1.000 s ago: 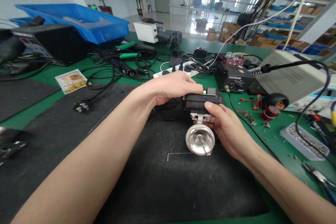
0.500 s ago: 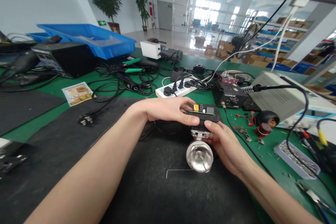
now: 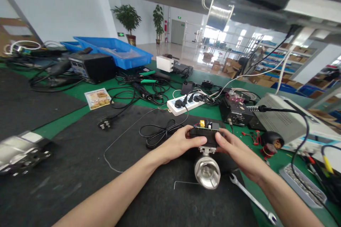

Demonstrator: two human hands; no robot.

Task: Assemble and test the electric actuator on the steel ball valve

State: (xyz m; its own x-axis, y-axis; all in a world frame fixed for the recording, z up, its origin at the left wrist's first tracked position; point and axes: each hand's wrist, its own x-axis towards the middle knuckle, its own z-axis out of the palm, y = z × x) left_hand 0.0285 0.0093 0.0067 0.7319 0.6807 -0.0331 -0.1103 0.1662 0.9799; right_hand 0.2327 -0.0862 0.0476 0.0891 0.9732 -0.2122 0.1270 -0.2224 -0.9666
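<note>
In front of me stands a steel ball valve (image 3: 207, 173), its round threaded opening facing me. On top of it sits a black actuator housing (image 3: 209, 139) with its circuit board (image 3: 209, 126) exposed, carrying a yellow part and a grey block. My left hand (image 3: 183, 142) grips the housing's left side, thumb across the front. My right hand (image 3: 231, 142) clasps the right side, thumb on the front corner; its other fingers are partly hidden behind. A thin L-shaped hex key (image 3: 183, 182) lies on the black mat (image 3: 149, 198) left of the valve.
A combination wrench (image 3: 252, 197) lies to the right, near a plastic box of small metal parts (image 3: 301, 186). Behind are a coiled black cable (image 3: 160, 133), a power strip (image 3: 186, 104) and a soldering station (image 3: 236, 111). Another metal valve body (image 3: 21, 152) lies at far left.
The view has tilted and shifted, bringing the wrench and coiled cable into sight. My left hand has moved from over the housing's top left down to its side. Both hands still hold the housing.
</note>
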